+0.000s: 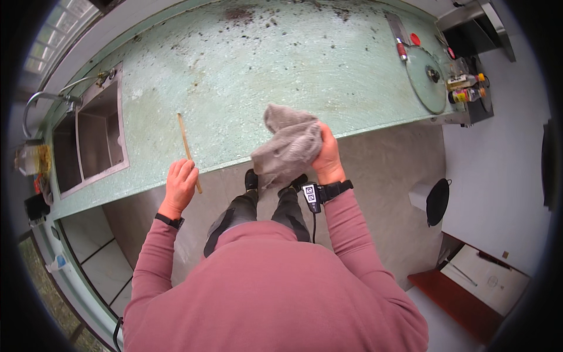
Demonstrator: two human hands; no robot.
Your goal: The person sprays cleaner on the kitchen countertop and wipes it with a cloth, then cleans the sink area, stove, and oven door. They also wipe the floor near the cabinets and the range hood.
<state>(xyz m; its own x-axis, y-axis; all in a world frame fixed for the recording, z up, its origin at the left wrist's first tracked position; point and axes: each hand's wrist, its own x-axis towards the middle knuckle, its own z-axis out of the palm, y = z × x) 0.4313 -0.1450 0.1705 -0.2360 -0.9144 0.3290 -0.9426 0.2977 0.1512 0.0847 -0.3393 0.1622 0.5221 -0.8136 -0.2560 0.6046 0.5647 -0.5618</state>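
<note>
My left hand (180,185) is closed around the lower part of a thin wooden stick (184,134), whose upper end points over the pale green speckled countertop (149,97). In my right hand (327,154) hangs a bunched grey cloth (290,145), partly over the counter's front edge and partly over the floor. The cloth hides some of my fingers. Dark crumbs and stains are scattered over the back of the countertop.
A steel double sink (101,127) with a tap (44,97) is at the left. At the right lie a cleaver (399,39), a red lid (415,39) and a glass pot lid (425,81), near bottles (468,94). A bin (435,202) stands on the floor.
</note>
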